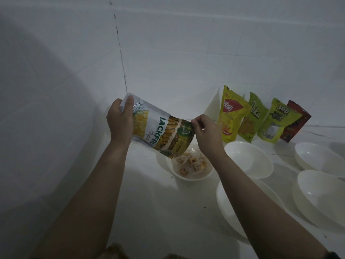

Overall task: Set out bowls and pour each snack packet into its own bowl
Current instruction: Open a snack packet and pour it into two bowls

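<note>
Head view: my left hand (120, 120) grips the bottom end of one jackfruit chips packet (160, 130), fingers curled round it, while my right hand (205, 131) pinches its mouth end. I have the packet tilted mouth-down over one bowl of chips (190, 168). I count four empty bowls (248, 159) to the right, and four unopened snack packets (231, 114) leaning against the tiled wall (168, 53).

"JACKFRU" on tilted packet (160, 130); "Deka" (253, 117), "360" (278, 121) on leaning packets.
</note>
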{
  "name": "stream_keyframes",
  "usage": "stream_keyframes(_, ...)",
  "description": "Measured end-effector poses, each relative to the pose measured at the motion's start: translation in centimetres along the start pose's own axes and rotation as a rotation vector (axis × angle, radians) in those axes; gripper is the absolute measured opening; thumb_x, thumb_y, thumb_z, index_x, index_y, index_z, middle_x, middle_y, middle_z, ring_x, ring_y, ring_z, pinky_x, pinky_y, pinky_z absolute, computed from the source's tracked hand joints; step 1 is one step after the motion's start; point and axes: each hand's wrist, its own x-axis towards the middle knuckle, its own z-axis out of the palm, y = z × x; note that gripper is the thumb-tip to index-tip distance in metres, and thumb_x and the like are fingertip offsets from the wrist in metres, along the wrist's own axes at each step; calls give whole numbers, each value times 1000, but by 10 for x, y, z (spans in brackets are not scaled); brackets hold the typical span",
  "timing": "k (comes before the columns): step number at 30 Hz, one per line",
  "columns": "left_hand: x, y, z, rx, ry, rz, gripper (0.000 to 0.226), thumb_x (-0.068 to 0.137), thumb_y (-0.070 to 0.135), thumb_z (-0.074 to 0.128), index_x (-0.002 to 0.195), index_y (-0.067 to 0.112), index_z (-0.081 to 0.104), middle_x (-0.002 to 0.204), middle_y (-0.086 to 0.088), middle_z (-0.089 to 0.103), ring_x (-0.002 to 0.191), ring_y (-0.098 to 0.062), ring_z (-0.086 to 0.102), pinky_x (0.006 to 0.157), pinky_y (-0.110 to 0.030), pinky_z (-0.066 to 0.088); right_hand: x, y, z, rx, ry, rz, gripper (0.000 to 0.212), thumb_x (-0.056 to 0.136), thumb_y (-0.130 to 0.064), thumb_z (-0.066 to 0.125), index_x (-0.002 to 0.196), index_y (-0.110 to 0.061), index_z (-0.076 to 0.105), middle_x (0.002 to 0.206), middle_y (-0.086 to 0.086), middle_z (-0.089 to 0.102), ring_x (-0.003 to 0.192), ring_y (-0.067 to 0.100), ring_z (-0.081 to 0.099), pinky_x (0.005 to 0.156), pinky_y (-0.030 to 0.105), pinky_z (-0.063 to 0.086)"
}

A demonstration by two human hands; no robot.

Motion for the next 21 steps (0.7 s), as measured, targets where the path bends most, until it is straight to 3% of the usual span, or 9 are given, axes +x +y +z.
stream_keyframes(3, 1, -2, -1, 6, 3, 9, 41, 96, 45, 49, 69, 15, 40, 65, 1, 46, 58, -13, 43, 54, -29, 35, -1, -2, 1, 4, 27, 7, 18, 98, -19, 56, 83, -9, 58, 72, -5, 55, 67, 7, 47, 56, 10, 36)
stream_keyframes(7, 3, -3, -2, 10, 8, 1, 41, 96, 45, 49, 68, 17, 39, 64, 3, 46, 57, -10, 44, 51, -23, 35, 0, -5, 1, -16, 18, 11, 18, 98, -20, 56, 85, -7, 60, 74, -4, 56, 67, 5, 47, 56, 8, 36)
stream_keyframes(15, 4, -10, -5, -14, 26, -20, 45, 93, 50, 48, 72, 11, 44, 67, -5, 50, 61, -17, 48, 57, -34, 41, 0, -7, 3, 33, 18, -2, 19, 98, -20, 55, 86, -6, 60, 78, -2, 61, 76, 14, 55, 61, 24, 40)
stream_keyframes(19, 6, -10, -8, -16, 36, -23, 47, 91, 53, 48, 70, 12, 43, 68, -7, 50, 62, -19, 49, 57, -41, 43, 1, -9, 3, 21, -1, -11, 19, 98, -21, 55, 87, -6, 61, 79, -2, 62, 76, 14, 57, 62, 23, 43)
stream_keyframes(21, 5, -9, -8, -16, 29, -26, 46, 92, 52, 48, 66, 16, 39, 65, -3, 48, 60, -17, 48, 56, -37, 41, 1, -8, 3, 35, 15, -20, 20, 98, -21, 55, 87, -6, 61, 79, -1, 63, 77, 15, 58, 64, 25, 45)
